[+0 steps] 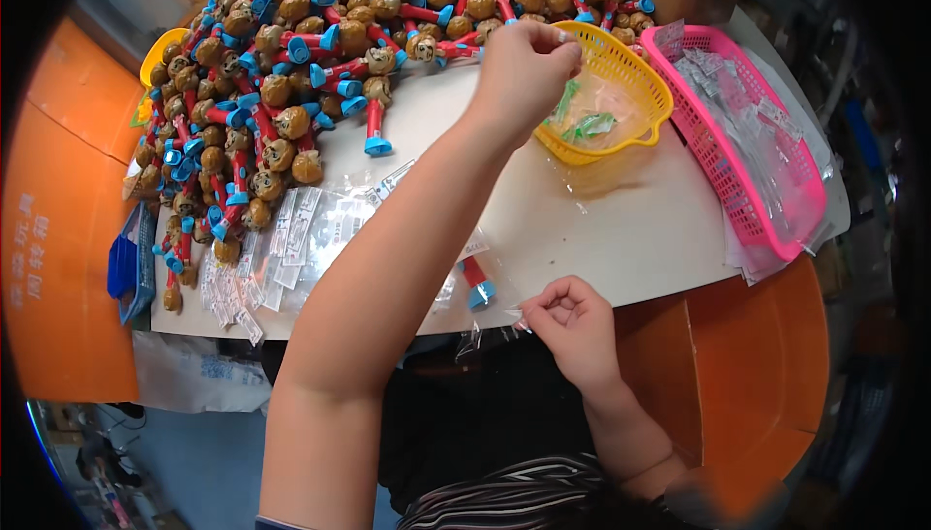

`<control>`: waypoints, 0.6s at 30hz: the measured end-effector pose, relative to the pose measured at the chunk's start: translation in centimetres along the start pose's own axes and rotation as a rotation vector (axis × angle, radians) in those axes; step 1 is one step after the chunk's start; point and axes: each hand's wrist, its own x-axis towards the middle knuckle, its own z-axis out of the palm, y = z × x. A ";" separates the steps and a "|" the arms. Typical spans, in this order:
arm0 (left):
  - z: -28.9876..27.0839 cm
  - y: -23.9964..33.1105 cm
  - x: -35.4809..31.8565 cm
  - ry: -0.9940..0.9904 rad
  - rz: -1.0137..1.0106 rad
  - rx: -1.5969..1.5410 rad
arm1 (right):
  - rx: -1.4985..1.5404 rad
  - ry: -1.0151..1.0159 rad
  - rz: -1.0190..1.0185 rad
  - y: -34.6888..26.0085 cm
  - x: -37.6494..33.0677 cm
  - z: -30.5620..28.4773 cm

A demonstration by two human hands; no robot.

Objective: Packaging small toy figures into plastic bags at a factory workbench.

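Observation:
My left hand reaches across the white table to the rim of a yellow basket. Its fingers are pinched together over small green-and-white packets lying in the basket. I cannot see anything between the fingertips. My right hand is at the table's near edge, pinching the edge of a clear plastic bag. Inside that bag is a toy with a red stem and a blue cap, partly hidden by my left forearm.
A big heap of brown-headed toys with red stems and blue caps covers the far left of the table. Clear bags lie in front of it. A pink basket of small packets stands at the right. An orange surface lies beyond the table's near right edge.

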 end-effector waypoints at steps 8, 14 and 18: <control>0.2 -3.2 1.5 -0.100 0.319 1.328 | 0.020 -0.010 0.004 0.0 0.0 -0.3; -2.2 -3.2 -0.2 0.033 0.678 1.448 | -0.027 -0.039 -0.006 -0.7 0.1 0.2; -2.2 -2.2 -0.7 -0.023 0.623 1.309 | -0.138 -0.011 0.025 -1.4 -0.3 -0.7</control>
